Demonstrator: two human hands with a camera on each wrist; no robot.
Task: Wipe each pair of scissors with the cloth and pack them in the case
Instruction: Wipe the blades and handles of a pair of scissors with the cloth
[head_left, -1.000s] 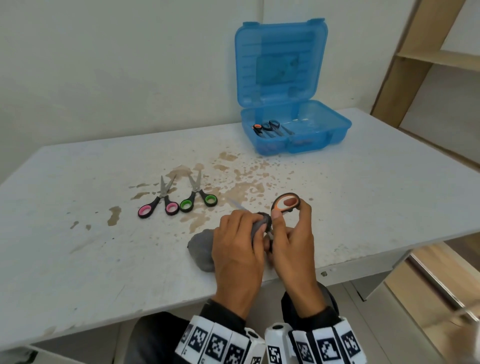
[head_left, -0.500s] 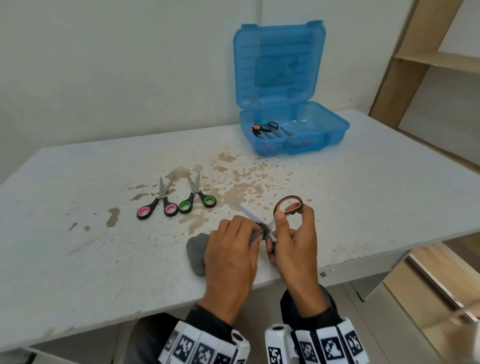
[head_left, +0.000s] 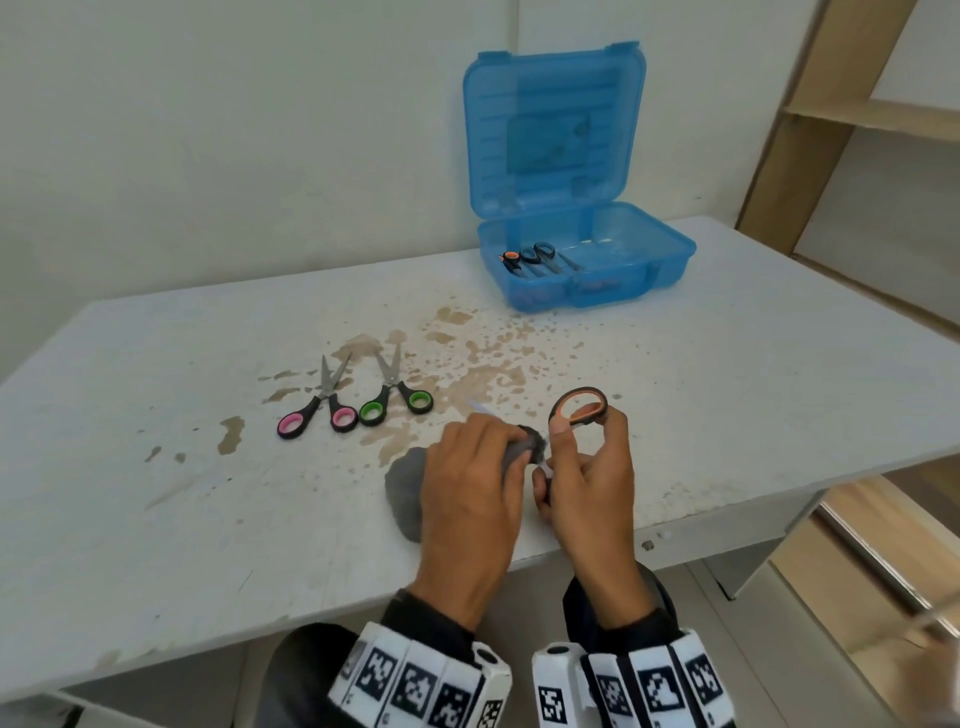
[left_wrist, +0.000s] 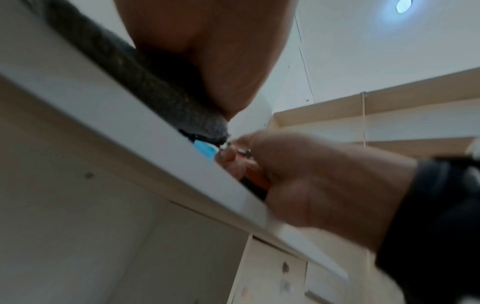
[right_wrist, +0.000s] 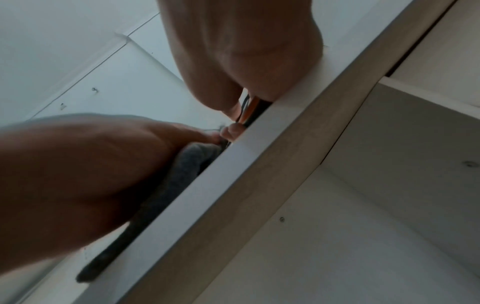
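Hands (head_left: 470, 483) wiping orange scissors (head_left: 579, 406) at table (head_left: 156, 519) front edge.

The head view looks down and forward over the table (head_left: 727, 395), hands at 6 o'clock. Both wrist views look up from below the table's near edge, very close. All three share the two hands and the gray cloth (head_left: 408, 486).

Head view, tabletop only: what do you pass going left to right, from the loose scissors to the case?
pink-handled scissors → green-handled scissors → grey cloth under the left hand → orange-handled scissors in the right hand → open blue case
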